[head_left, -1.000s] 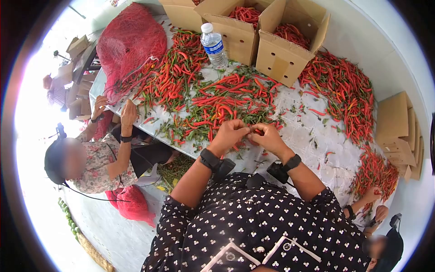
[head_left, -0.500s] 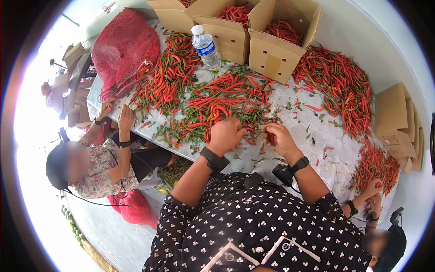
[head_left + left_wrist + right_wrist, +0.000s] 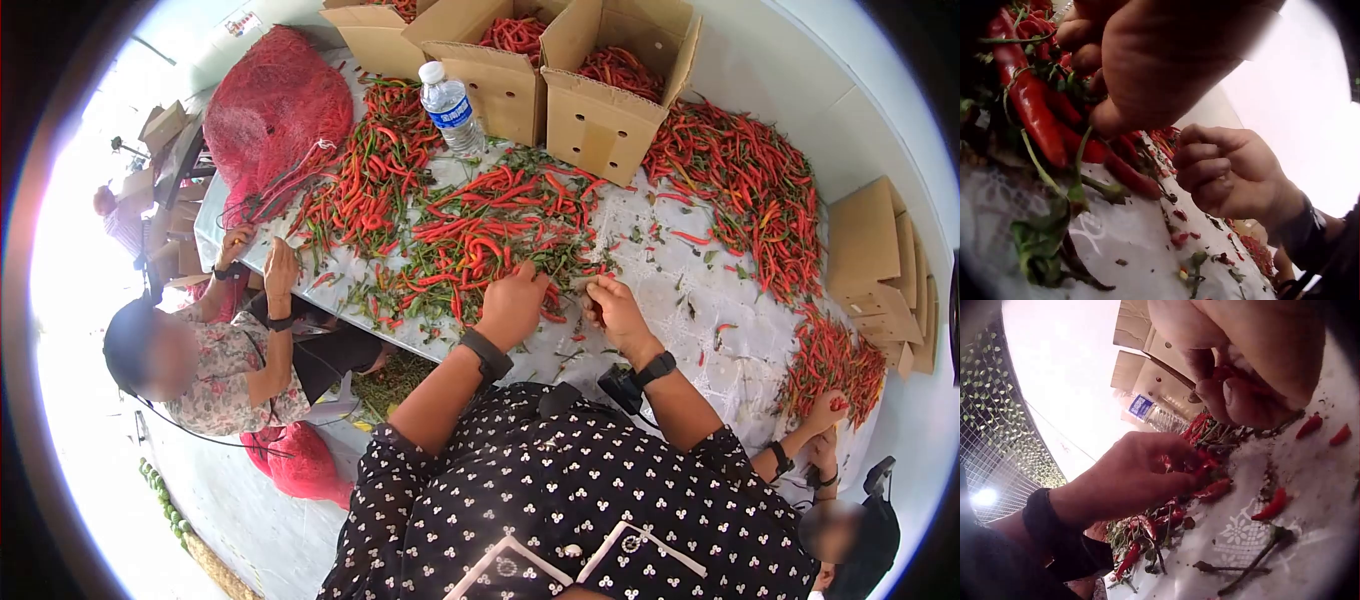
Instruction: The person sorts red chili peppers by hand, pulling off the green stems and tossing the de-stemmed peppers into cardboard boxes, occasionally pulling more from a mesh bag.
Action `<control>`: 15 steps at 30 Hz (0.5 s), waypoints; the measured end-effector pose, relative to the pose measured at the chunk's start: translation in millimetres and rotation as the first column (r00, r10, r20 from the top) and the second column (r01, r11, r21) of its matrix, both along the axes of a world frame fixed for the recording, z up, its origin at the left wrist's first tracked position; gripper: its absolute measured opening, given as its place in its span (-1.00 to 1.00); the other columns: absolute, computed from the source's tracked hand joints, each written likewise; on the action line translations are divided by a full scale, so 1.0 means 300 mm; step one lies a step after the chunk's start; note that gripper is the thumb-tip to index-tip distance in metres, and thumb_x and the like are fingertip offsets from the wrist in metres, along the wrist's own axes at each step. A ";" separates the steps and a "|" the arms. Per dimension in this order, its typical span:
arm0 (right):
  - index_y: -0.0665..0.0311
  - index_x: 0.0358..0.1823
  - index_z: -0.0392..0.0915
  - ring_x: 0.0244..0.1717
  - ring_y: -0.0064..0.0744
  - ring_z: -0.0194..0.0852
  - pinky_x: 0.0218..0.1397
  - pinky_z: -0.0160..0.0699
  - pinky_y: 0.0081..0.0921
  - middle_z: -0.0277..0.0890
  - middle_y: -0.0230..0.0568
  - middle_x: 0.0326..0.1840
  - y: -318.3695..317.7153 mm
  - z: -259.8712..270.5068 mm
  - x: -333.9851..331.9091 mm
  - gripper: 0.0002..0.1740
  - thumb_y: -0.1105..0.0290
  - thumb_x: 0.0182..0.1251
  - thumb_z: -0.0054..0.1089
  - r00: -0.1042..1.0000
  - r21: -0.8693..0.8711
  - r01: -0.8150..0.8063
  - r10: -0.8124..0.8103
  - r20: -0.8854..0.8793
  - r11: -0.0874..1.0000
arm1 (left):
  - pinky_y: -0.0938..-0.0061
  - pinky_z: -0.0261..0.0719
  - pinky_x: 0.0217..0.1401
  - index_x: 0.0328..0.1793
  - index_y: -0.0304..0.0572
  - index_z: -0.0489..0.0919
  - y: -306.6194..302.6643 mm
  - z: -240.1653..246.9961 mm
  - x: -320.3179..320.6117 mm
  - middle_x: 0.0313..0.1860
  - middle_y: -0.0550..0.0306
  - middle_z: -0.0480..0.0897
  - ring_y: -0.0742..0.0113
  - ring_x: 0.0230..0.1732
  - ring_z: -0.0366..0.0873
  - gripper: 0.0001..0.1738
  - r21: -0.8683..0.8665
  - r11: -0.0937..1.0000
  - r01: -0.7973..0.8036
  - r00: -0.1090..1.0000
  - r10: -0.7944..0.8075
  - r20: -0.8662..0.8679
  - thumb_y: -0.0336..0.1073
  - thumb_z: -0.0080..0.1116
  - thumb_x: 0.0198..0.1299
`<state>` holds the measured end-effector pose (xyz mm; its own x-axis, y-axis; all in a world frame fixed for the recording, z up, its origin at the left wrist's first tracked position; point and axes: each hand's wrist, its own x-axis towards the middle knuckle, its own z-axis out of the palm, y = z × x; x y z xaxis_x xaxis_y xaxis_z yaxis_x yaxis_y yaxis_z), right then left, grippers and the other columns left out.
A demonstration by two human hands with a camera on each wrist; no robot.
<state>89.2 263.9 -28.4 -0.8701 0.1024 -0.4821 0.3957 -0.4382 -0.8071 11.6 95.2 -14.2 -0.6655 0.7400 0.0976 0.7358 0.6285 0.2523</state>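
At the near edge of the middle chilli pile [image 3: 455, 262], the left hand [image 3: 512, 308] reaches in with bent fingers. Its thumb and fingers lie around red chillies [image 3: 1213, 489] in the right wrist view; whether they grip one is hidden. In the left wrist view a long red chilli [image 3: 1035, 115] lies beside this hand [image 3: 1166, 62]. Just to the right, above the cloth, the right hand [image 3: 618, 315] has its fingers curled. Red chilli shows inside those fingers in the right wrist view, and a thin brown stem [image 3: 1169, 367] sticks out past the right hand [image 3: 1241, 356].
A water bottle [image 3: 450, 110] stands behind the pile, near cardboard boxes [image 3: 603, 135] holding chillies. A red net bag [image 3: 275, 110] lies at the back left. More chillies [image 3: 750, 190] are heaped on the right. One person works at each side; loose stems and leaves dot the cloth.
The hands, together a second ago, have parted. The left hand has shifted slightly right and down since half a second ago; the right hand stays curled near the same place.
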 end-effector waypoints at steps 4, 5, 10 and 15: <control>0.30 -0.19 0.43 -0.64 -0.67 0.14 -0.62 0.11 -0.68 0.24 -0.49 -0.60 0.001 -0.015 0.000 -0.82 0.41 0.31 -0.14 1.000 0.043 -0.003 0.004 -0.022 0.999 | 0.33 0.52 -0.46 -0.36 -0.17 0.51 0.003 -0.013 -0.007 -0.32 0.09 0.44 0.16 -0.42 0.55 -0.85 0.044 0.996 0.083 0.995 -0.081 -0.051 -0.39 0.08 -0.14; 0.30 -0.19 0.43 -0.64 -0.67 0.14 -0.62 0.11 -0.68 0.24 -0.49 -0.60 -0.001 -0.009 0.000 -0.82 0.41 0.31 -0.14 1.000 0.044 -0.006 0.007 -0.023 0.999 | 0.33 0.52 -0.46 -0.36 -0.17 0.51 0.001 -0.015 -0.010 -0.32 0.09 0.44 0.16 -0.42 0.55 -0.85 0.045 0.996 0.080 0.996 -0.078 -0.051 -0.39 0.08 -0.14; 0.29 -0.16 0.46 -0.61 -0.72 0.16 -0.59 0.12 -0.73 0.29 -0.49 -0.57 0.003 -0.002 0.002 -0.81 0.42 0.23 -0.03 0.998 0.138 0.014 -0.004 -0.066 0.990 | 0.27 0.51 -0.39 -0.31 -0.18 0.54 -0.015 0.004 -0.032 -0.35 0.05 0.53 0.08 -0.39 0.55 -0.85 0.267 0.959 -0.098 0.974 0.037 0.223 -0.37 0.05 -0.05; 0.30 -0.13 0.50 -0.56 -0.78 0.19 -0.56 0.15 -0.74 0.38 -0.51 -0.51 -0.051 0.031 -0.041 -0.75 0.44 0.14 0.12 0.965 0.363 0.014 0.082 -0.248 0.932 | 0.37 0.49 -0.36 -0.19 -0.22 0.56 -0.027 0.051 -0.067 -0.41 0.00 0.60 0.17 -0.40 0.57 -0.76 0.421 0.878 -0.229 0.828 -0.052 0.558 -0.32 0.07 0.00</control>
<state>77.0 248.4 -19.2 -0.9640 0.1950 -0.1806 0.1657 -0.0902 -0.9820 -8.6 87.0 1.1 -0.7703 0.6377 0.0096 0.3361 0.3932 0.8558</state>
